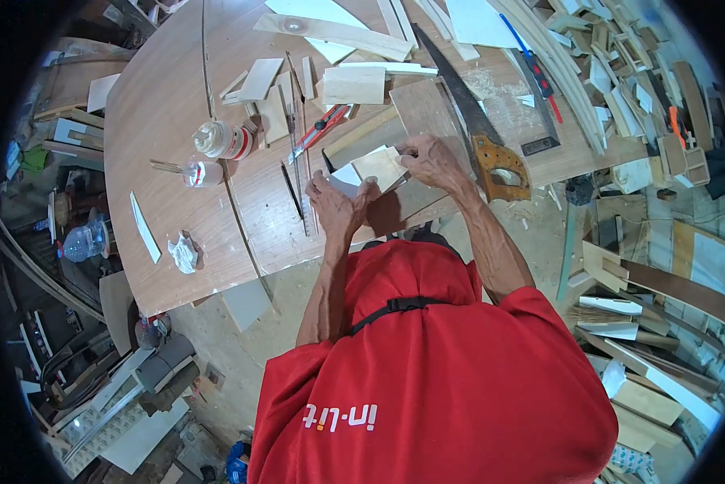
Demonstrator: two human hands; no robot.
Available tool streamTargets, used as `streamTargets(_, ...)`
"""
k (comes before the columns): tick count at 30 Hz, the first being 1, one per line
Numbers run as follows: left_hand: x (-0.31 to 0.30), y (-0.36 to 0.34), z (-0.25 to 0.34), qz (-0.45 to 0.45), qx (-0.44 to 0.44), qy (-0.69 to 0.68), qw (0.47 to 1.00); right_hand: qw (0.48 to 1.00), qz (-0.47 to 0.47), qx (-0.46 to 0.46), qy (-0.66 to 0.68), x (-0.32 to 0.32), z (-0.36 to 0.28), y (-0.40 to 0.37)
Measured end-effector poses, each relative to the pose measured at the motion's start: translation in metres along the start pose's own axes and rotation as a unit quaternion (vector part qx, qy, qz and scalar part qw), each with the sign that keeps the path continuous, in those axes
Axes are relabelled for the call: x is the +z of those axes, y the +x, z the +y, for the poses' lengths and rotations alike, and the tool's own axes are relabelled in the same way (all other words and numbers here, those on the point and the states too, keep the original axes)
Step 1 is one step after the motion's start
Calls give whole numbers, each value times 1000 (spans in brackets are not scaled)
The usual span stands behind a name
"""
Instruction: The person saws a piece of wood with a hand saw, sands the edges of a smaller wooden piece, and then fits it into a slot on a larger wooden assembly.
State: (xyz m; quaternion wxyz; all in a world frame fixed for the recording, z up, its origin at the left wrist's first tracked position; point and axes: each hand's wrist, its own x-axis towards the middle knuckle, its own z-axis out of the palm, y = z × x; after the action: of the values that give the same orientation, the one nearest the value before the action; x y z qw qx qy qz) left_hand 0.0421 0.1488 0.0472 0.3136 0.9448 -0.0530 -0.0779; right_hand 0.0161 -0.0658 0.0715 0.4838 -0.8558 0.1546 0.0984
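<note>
Your left hand (338, 206) and right hand (431, 157) both grip the wood piece (380, 168) at the surface's (177, 121) near edge. The saw (491, 153) is just beside your right hand, so one slip could probably nick you.

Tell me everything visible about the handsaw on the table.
The handsaw lies flat on the round wooden table. Its long dark blade narrows to a point away from the person. The handle is orange-brown wood with a cut-out grip and sits near the table edge. The blade runs beside a brown board. The right hand, holding a pale wood piece, is next to the handle. Contact cannot be told.
</note>
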Motion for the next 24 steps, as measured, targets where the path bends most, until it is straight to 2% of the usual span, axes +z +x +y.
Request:
streamTargets(2, -1, -2, 1, 3, 6, -17, 1000, 999, -22, 16, 19, -3, -2, -2)
streamTargets(7, -15, -5, 3, 47, 60, 17, 997, 993, 76, -20, 87, 1, 14, -4)
streamTargets(9, -24, -3, 9, 63, 84, 12, 994, 991, 81, -29, 103, -4, 13, -8)
streamTargets(11, -35, -1, 18, 157, 146, 38, 976, 989, 86, -37, 119, -8, 6, -13)
streamTargets(12, -38, 1, 20, 157, 145, 38, 976, 981, 97, -55, 157, -9, 3, -15)
streamTargets(13, -42, 7, 21, 56, 67, -85, 993, 972, 109, -72, 195, -10, -1, -17)
streamTargets(14, -46, 11, 23, -47, -13, -206, 977, 972, 108, -72, 195, -11, -5, -20)
streamTargets(15, -56, 12, 38, -140, -92, -300, 939, 969, 127, -100, 184, -11, -11, -22)
streamTargets(16, -58, 15, 41, -140, -92, -300, 939, 965, 145, -129, 174, -12, -17, -24)
streamTargets(17, -59, 18, 44, -200, -178, -421, 867, 965, 146, -130, 173, -15, -24, -26)
streamTargets(18, -59, 20, 45, -255, -257, -529, 767, 965, 134, -179, 135, -19, -32, -29)
streamTargets(19, -58, 19, 44, -266, -228, -576, 739, 962, 123, -225, 96, -20, -36, -31)
streamTargets(20, -55, 20, 44, -268, -227, -575, 739, 962, 125, -224, 96, -19, -37, -33)
streamTargets(22, -49, 21, 42, -261, -230, -580, 736, 947, 119, -280, 101, -17, -38, -35)
streamTargets(23, -48, 19, 39, -254, -211, -572, 751, 947, 120, -280, 101, -16, -34, -35)
streamTargets(24, -49, 16, 40, -254, -211, -572, 751, 951, 104, -287, 59, -14, -29, -35)
